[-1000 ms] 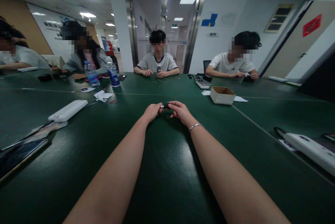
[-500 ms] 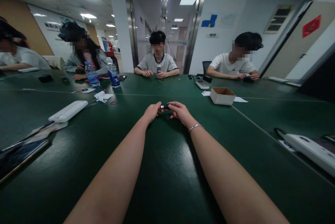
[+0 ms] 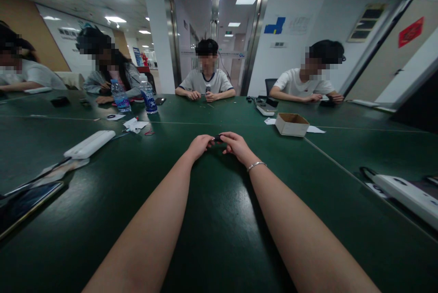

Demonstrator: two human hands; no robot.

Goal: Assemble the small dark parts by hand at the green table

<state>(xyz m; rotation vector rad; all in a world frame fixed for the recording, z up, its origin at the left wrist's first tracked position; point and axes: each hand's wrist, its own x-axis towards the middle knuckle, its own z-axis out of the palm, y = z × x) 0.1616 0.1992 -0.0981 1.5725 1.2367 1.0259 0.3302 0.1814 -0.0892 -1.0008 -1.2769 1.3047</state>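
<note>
Both my forearms stretch out over the dark green table (image 3: pixel 219 220). My left hand (image 3: pixel 199 145) and my right hand (image 3: pixel 236 145) meet at the table's middle, fingers pinched on a small dark object (image 3: pixel 216 138) between them. Its silver end, seen earlier, is now covered by my left fingers. A thin silver bracelet (image 3: pixel 256 164) circles my right wrist.
A small open cardboard box (image 3: pixel 291 124) sits to the right beyond my hands. White power strips lie at left (image 3: pixel 89 144) and right (image 3: pixel 407 195). A phone (image 3: pixel 23 204) lies near left. Two water bottles (image 3: pixel 148 96) and paper scraps (image 3: pixel 135 125) sit further back. Several people sit around the table.
My left fingers have closed further over the small object, hiding its silver end. The hands stay in the same place.
</note>
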